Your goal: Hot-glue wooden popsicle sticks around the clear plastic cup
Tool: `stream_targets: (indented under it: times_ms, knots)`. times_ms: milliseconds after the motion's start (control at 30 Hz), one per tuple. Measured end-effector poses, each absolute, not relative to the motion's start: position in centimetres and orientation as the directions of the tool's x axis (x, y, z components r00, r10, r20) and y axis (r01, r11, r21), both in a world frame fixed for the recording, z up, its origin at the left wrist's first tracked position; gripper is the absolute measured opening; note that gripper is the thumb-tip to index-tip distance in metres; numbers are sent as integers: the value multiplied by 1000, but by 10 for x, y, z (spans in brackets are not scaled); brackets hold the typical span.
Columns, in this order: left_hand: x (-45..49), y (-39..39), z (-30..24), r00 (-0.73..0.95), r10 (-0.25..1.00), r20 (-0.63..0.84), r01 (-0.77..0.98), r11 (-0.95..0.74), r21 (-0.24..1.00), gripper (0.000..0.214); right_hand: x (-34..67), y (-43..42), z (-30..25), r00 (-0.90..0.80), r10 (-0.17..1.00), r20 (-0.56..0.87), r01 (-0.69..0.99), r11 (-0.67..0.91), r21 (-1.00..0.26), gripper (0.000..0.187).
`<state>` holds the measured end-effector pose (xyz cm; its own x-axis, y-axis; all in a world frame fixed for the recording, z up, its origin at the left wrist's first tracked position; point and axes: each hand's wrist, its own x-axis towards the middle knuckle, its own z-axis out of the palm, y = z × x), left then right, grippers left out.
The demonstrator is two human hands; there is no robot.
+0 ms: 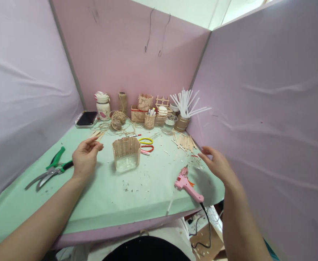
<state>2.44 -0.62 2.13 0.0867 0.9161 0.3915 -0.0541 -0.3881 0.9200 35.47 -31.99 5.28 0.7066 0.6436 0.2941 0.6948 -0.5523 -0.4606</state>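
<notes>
Head | left hand (85, 158) beside shears (54, 169), grip unclear | right hand (219, 166) near glue gun (187, 185)

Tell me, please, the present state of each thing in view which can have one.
Pruning shears: blades open
Phone: screen dark
White bottle: upright, lid on
Twine ball: partly unwound
Clear container: upright, open-topped
Pink glue gun: lying down, cord attached
White sticks: upright, fanned out
Left hand: fingers curled
Right hand: open

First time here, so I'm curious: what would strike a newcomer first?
Probably the pink hot glue gun at the front right of the green tabletop. Next, perhaps the clear, wood-sided container near the middle, then the green-handled pruning shears beside the left hand.
</notes>
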Motion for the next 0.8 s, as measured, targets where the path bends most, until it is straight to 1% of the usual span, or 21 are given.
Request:
stream_targets:
  times_ms: [100, 200, 300, 367, 467, 600, 667, 733, 800]
  knots:
    - [25, -10, 21, 109, 922, 371, 10, -374, 927, 35, 375, -303, 50, 713, 690, 123, 677, -631, -379, 42]
    - [25, -8, 19, 126, 937, 325, 60, -334, 941, 33, 397, -285, 46, 718, 695, 45, 669, -669, -324, 36]
    - [25, -4, 16, 170, 933, 319, 112, -339, 934, 22, 417, -269, 42, 722, 691, -31, 660, -702, -266, 31]
    - [26, -2, 14, 198, 921, 335, 116, -361, 925, 16, 428, -259, 38, 724, 686, -76, 656, -718, -234, 30]
    - [26, -2, 12, 217, 923, 318, 111, -347, 931, 14, 439, -246, 32, 712, 689, -137, 660, -723, -206, 33]
    - [25, -4, 12, 192, 953, 235, 234, -277, 932, 25, 445, -228, 26, 672, 717, -184, 691, -697, -194, 34]
    - [25, -6, 14, 213, 959, 189, 220, -235, 947, 42, 446, -219, 25, 658, 731, -183, 707, -682, -185, 35]
    - [25, -7, 15, 268, 950, 161, 180, -213, 960, 60, 447, -211, 25, 650, 741, -170, 720, -672, -172, 35]
    - [25, -8, 15, 264, 938, 226, 207, -284, 936, 69, 449, -205, 25, 643, 749, -159, 732, -663, -157, 35]
